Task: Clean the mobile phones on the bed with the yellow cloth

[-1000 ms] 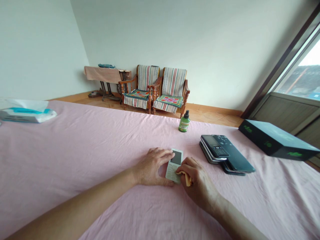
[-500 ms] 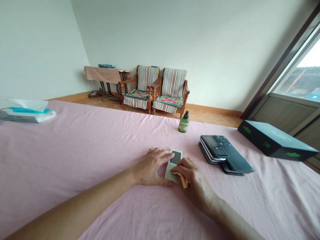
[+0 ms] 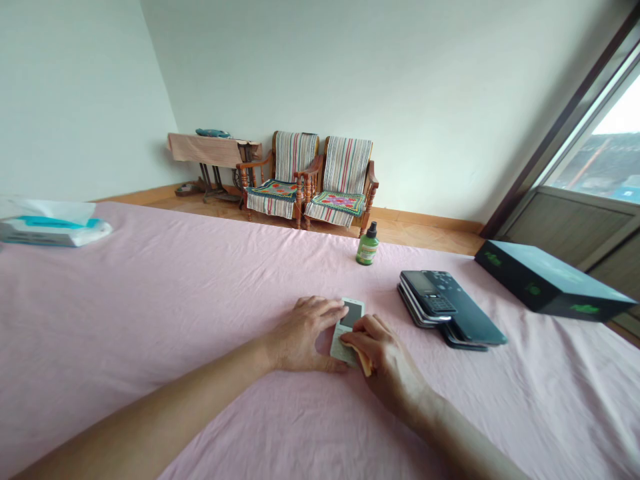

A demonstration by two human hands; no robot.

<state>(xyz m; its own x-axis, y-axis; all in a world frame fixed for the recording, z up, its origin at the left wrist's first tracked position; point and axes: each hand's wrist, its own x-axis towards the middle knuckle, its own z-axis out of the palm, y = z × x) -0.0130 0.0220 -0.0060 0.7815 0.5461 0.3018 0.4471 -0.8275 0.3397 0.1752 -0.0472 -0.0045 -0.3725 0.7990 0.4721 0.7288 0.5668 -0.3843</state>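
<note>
Lately the cloth (image 3: 364,361), pinched in the right hand (image 3: 393,373), has slid leftward over the phone (image 3: 345,330), so rubbing seems centred on its lower half, while the left hand (image 3: 303,340) clamps it flat, nearer than the bottle (image 3: 367,249), long axis running away, screen end roughly bottleward.

The phone (image 3: 338,344) looks smooth plastic, the cloth (image 3: 365,362) soft and matt, the sheet (image 3: 200,287) creased fabric
</note>
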